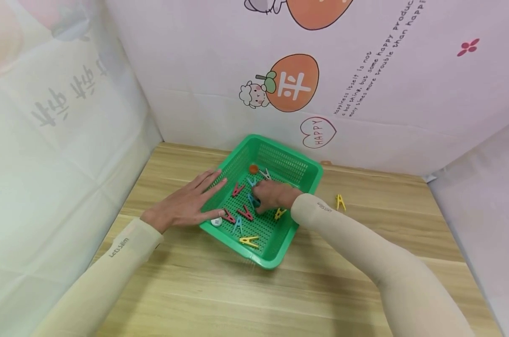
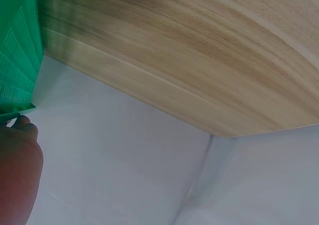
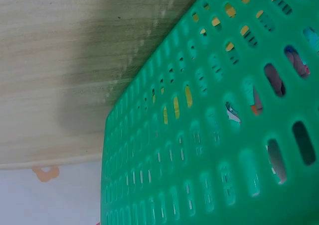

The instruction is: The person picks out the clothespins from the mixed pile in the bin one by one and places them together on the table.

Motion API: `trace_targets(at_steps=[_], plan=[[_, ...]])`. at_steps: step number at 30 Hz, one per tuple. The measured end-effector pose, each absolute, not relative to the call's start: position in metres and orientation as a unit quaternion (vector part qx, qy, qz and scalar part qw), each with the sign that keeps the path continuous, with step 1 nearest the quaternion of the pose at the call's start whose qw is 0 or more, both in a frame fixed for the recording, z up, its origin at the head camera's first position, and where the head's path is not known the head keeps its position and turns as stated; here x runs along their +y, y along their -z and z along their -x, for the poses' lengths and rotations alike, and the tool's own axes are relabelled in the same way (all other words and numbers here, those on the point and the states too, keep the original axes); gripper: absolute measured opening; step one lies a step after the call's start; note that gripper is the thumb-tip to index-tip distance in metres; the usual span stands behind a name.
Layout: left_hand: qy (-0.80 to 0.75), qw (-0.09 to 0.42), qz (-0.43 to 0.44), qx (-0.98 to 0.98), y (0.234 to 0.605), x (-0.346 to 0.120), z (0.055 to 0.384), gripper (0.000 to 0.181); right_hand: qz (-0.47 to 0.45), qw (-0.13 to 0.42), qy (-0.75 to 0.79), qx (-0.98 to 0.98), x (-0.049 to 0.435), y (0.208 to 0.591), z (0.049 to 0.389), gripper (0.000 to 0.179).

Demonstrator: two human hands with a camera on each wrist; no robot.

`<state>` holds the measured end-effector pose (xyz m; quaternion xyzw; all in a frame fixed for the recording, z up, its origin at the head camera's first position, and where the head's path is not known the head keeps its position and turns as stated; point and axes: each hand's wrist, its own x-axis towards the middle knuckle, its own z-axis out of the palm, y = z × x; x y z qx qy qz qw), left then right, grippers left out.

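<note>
while my left hand (image 1: 185, 201) splays over the green plastic basket (image 1: 268, 265), my right hand (image 1: 273, 194), grip unclear, could, crowded, snag the red clothespin (image 1: 247, 214) alongside.

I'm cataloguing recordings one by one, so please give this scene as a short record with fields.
Container: green perforated basket on wood-grain tabletop
Left hand: rests on the basket's left rim, fingers extended
Right hand: inside the basket, beside a blue clothespin; grip unclear
Also inside: red clothespins, yellow clothespins, grey clothespin, orange round piece, white disc
Outside: one yellow clothespin, right of the basket
</note>
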<state>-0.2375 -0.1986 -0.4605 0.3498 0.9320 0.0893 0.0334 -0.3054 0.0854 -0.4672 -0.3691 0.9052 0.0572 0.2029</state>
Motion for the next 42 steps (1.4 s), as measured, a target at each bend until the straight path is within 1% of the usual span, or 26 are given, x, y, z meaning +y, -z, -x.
trace_targets(at_steps=[6,16,25,31,35,42], plan=[[-0.086,0.032,-0.350,0.932,0.460,-0.198,0.237,0.087,0.362,0.201,-0.061,0.908,0.083,0.468,0.304,0.038],[-0.086,0.028,-0.352,0.932,0.460,-0.197,0.237,0.087,0.375,0.193,-0.041,0.906,0.085,0.469,0.304,0.027],[-0.088,0.033,-0.350,0.932,0.457,-0.197,0.235,0.088,0.388,0.187,0.015,0.902,0.096,0.455,0.304,0.024],[-0.083,0.032,-0.352,0.932,0.458,-0.197,0.236,0.088,0.377,0.161,0.034,0.911,0.113,0.447,0.307,0.026],[-0.084,0.035,-0.350,0.932,0.459,-0.197,0.236,0.089,0.367,0.142,0.065,0.917,0.125,0.440,0.306,0.031],[-0.088,0.038,-0.347,0.933,0.460,-0.196,0.235,0.088,0.354,0.120,0.098,0.922,0.145,0.417,0.304,0.033]])
